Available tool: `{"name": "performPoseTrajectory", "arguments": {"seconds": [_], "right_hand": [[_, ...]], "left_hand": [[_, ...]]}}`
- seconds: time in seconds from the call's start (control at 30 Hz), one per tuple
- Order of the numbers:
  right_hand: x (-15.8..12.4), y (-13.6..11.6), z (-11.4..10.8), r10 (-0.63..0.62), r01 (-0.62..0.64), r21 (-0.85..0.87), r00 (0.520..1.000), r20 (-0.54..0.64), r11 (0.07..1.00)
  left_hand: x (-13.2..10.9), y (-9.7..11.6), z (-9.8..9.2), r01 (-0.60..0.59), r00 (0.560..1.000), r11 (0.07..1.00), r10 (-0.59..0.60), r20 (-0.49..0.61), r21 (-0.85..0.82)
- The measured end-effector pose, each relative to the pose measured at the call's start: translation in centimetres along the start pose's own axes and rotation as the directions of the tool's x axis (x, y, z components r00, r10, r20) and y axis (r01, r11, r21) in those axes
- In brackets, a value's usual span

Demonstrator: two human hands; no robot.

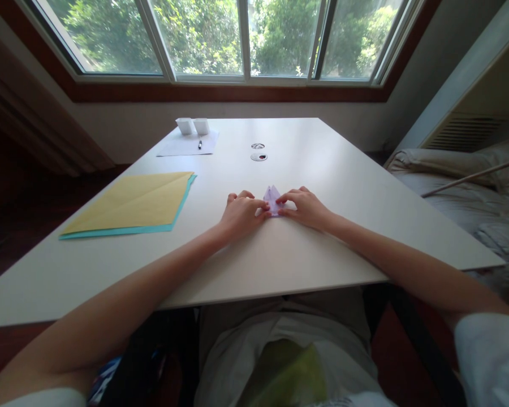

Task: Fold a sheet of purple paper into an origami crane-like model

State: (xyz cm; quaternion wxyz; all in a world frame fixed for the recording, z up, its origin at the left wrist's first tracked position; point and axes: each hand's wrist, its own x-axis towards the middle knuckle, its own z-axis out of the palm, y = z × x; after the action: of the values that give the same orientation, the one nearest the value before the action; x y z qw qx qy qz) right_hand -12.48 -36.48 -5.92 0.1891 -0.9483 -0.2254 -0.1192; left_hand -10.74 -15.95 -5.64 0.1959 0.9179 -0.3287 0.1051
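A small piece of folded lilac paper [272,198], pointed at its far end, rests on the white table [343,249] in front of me. My left hand [244,213] pinches its left edge between thumb and forefinger, the other fingers curled. On the opposite side, my right hand [306,207] grips the right edge the same way, thumb nearer to me and forefinger on top. Fingertips cover both sides of the paper, so its lower folds are partly hidden.
Large yellow paper [136,200] lies over a turquoise sheet [182,206] on the left. Farther back, two white folded paper boxes [185,126] and a pen [200,144] sit on a white sheet [173,148]. Two round pieces [258,157] lie mid-table. A padded seat [449,169] stands right.
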Motion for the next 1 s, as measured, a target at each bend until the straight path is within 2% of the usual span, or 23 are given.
{"name": "performPoseTrajectory", "arguments": {"seconds": [0.13,0.27,0.33,0.47,0.6,0.77,0.9,1.0], "right_hand": [[-0.1,0.2,0.0,0.028,-0.027,-0.041,0.999,0.021,0.999],[-0.3,-0.1,-0.3,0.017,-0.011,-0.082,0.998,0.064,0.997],[-0.3,-0.1,-0.4,0.017,-0.009,-0.104,0.997,0.081,0.995],[-0.3,0.1,-0.3,0.022,-0.012,-0.101,0.995,0.098,0.995],[-0.2,0.4,0.0,-0.007,0.012,-0.049,0.996,0.092,0.999],[-0.2,0.3,0.0,-0.032,0.036,-0.039,0.995,0.09,0.999],[-0.3,0.0,-0.2,-0.038,0.043,-0.052,0.995,0.093,0.998],[-0.3,0.0,-0.2,0.014,-0.01,-0.06,0.998,0.066,0.998]], "left_hand": [[0.0,0.0,-0.1,-0.069,0.997,0.997,0.069,0.023,0.018],[0.3,-0.6,-0.1,-0.187,0.976,0.982,0.188,0.107,-0.019],[0.5,-1.0,0.0,-0.207,0.965,0.978,0.21,0.159,-0.033],[0.8,-1.3,-0.1,-0.2,0.953,0.979,0.2,0.226,-0.023],[0.6,-0.4,-0.8,-0.236,0.953,0.969,0.218,0.21,0.068],[0.2,0.3,-1.4,-0.222,0.964,0.963,0.194,0.184,0.15],[0.0,-0.3,-1.1,-0.189,0.966,0.976,0.165,0.199,0.107],[-0.2,-0.8,-0.8,-0.189,0.966,0.98,0.175,0.192,0.056]]}}
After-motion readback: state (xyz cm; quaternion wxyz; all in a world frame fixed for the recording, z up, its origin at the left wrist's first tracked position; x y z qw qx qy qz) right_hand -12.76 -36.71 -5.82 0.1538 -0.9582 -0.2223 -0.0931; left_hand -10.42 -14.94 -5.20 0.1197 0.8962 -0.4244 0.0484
